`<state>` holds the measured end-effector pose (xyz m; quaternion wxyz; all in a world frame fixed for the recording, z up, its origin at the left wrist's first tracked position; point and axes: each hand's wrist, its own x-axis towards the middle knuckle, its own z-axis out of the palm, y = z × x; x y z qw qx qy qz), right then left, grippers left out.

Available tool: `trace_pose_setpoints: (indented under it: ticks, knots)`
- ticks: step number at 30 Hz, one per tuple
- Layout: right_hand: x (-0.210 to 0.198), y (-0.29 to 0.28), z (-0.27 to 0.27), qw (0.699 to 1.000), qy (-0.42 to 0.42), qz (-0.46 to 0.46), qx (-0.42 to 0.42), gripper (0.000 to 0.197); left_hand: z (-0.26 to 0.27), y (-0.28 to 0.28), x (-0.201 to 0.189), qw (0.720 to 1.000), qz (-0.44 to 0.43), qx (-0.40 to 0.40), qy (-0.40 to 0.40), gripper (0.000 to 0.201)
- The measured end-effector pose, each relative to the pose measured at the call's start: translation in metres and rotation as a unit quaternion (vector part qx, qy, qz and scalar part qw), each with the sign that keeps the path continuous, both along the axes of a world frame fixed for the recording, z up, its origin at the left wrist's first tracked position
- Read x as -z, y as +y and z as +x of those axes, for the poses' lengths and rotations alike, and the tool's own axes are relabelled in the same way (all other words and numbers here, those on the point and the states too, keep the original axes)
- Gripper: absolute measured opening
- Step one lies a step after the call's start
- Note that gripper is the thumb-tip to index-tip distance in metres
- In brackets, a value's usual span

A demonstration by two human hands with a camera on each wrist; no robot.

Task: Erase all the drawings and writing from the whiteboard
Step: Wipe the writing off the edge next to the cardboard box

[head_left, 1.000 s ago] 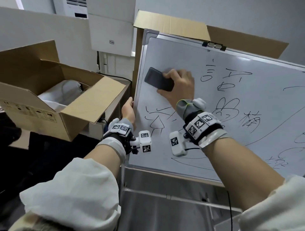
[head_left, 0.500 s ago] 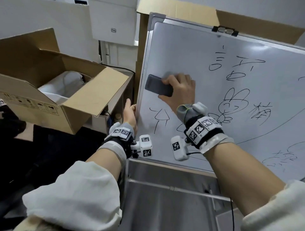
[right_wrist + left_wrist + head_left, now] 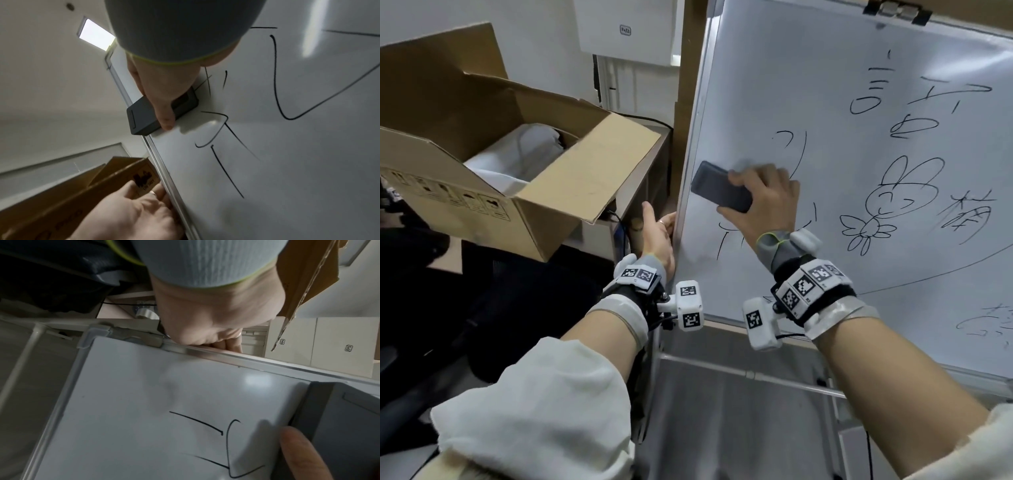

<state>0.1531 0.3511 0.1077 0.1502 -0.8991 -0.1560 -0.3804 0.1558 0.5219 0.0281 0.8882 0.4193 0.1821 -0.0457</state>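
1. The left hand point(image 3: 659, 236), in the middle of the head view, curls its fingers round the left edge of the whiteboard point(image 3: 825, 85). I judge this grip is there to brace the leaning board, so that wiping does not push it away.
2. Just right of it, the right hand point(image 3: 763, 202) grips the dark eraser point(image 3: 717, 188), thumb on one long side and fingers on the other, its flat face pressed to the board. Such a hold likely spreads pressure evenly.
3. The eraser pokes out to the upper left of that hand, almost at the board's left frame.
4. A few loose strokes point(image 3: 726, 236) lie directly below the eraser, close by.
5. Further right, the bunny drawing point(image 3: 893, 198) and the writing point(image 3: 914, 92) above it sit well apart from the eraser, untouched.
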Motion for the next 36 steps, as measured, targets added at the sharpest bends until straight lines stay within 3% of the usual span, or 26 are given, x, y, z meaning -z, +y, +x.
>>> trace_pose_setpoints:
  ticks: [6, 8, 12, 15, 19, 21, 23, 25, 28, 33, 36]
  knots:
    - [0.056, 0.020, -0.016, 0.985, 0.107, -0.120, -0.062, 0.058, -0.002, 0.005, 0.012, 1.000, 0.017, -0.010, -0.005, 0.089]
    - [0.048, 0.019, -0.014, 0.984, 0.096, -0.137, -0.061, 0.057, 0.000, 0.009, 0.011, 1.000, 0.008, -0.007, -0.011, 0.094]
    - [0.016, 0.005, -0.004, 0.998, 0.004, -0.062, -0.005, 0.054, 0.002, 0.004, 0.006, 1.000, -0.002, 0.007, -0.007, 0.100]
    - [0.030, 0.002, -0.012, 0.999, 0.017, -0.049, 0.000, 0.054, 0.003, -0.007, 0.011, 1.000, -0.016, -0.011, 0.002, 0.088]
    - [0.090, -0.009, -0.036, 0.989, 0.129, -0.078, -0.002, 0.057, 0.009, -0.013, 0.019, 1.000, 0.002, -0.030, -0.001, 0.056]
    - [0.098, -0.018, -0.038, 0.986, 0.143, -0.081, 0.007, 0.058, 0.012, -0.013, 0.019, 0.999, 0.036, -0.029, 0.020, 0.068]
    - [0.085, -0.026, -0.032, 0.991, 0.123, -0.051, 0.019, 0.057, 0.020, -0.015, 0.031, 0.993, 0.088, -0.029, 0.074, 0.098]
    - [0.066, -0.031, -0.023, 0.996, 0.087, -0.014, 0.018, 0.056, 0.028, -0.015, 0.049, 0.984, 0.124, -0.062, 0.111, 0.113]
    - [0.062, -0.032, -0.018, 0.997, 0.075, 0.003, 0.010, 0.055, 0.025, -0.017, 0.046, 0.982, 0.137, -0.071, 0.105, 0.113]
    - [0.102, -0.025, -0.035, 0.988, 0.149, -0.048, -0.009, 0.057, 0.037, -0.009, 0.063, 0.983, 0.125, -0.086, 0.103, 0.113]
    - [0.094, -0.025, -0.031, 0.990, 0.135, -0.041, -0.003, 0.056, 0.044, -0.008, 0.075, 0.985, 0.106, -0.071, 0.112, 0.112]
